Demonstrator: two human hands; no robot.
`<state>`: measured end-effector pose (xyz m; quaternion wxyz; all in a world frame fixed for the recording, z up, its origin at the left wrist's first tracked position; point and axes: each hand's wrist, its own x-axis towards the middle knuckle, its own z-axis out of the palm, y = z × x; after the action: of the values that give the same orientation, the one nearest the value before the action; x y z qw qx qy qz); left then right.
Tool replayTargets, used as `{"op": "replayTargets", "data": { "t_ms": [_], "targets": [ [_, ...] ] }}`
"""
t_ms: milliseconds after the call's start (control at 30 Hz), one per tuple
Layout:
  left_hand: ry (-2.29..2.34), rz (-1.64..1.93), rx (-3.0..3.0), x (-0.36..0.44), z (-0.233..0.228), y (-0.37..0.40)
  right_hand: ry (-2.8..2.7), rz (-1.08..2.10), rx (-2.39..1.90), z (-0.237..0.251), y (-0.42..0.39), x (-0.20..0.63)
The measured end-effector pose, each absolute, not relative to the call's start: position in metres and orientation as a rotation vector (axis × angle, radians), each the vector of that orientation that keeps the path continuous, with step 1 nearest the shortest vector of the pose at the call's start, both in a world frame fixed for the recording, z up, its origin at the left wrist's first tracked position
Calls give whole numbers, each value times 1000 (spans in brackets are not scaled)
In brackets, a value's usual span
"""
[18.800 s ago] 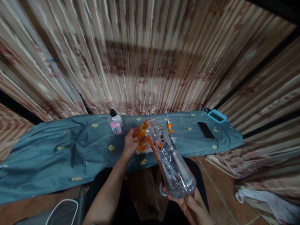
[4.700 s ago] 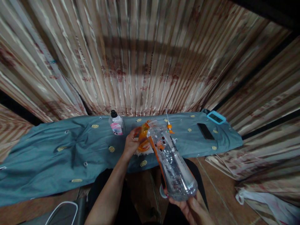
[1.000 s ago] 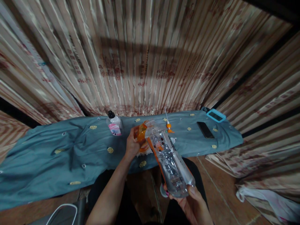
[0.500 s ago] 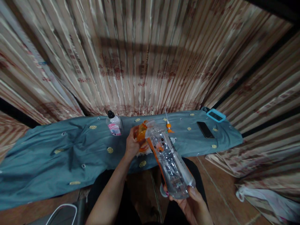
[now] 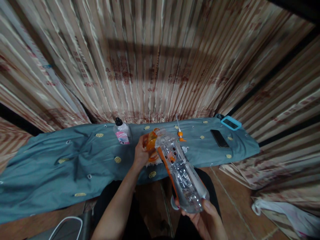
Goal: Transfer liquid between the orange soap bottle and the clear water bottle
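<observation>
The left hand (image 5: 142,150) is partly curled, its fingers in hold of the left side of a translucent orange container (image 5: 151,145) at the near middle of the cloth-covered surface (image 5: 100,153). The right hand (image 5: 205,218) is cupped round the base of a large clear plastic bottle (image 5: 183,176), thumb on its upper side, fingers beneath. The bottle is tilted, base near and right, neck far and left, with the neck end at the container; whether the two touch cannot be determined. A white fringed cloth (image 5: 153,164) shows below the container.

Far left of the container, a bottle with a black cap and pink label (image 5: 122,134) stands upright. To the right of the container, an orange-and-white pump head (image 5: 180,134) lies on the surface. Further right lie a dark smartphone (image 5: 219,138) and, beyond it, a blue-framed device (image 5: 231,123). A striped curtain (image 5: 150,66) hangs behind.
</observation>
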<state>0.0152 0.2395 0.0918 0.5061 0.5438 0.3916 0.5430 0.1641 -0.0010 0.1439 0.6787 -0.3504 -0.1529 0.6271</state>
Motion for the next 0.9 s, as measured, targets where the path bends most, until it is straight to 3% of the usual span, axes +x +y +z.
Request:
{"op": "replayTargets", "data": {
  "t_ms": [900],
  "targets": [
    [960,1247,1393,17,78,235,-333,1484,-821,142,-6,168]
  ]
}}
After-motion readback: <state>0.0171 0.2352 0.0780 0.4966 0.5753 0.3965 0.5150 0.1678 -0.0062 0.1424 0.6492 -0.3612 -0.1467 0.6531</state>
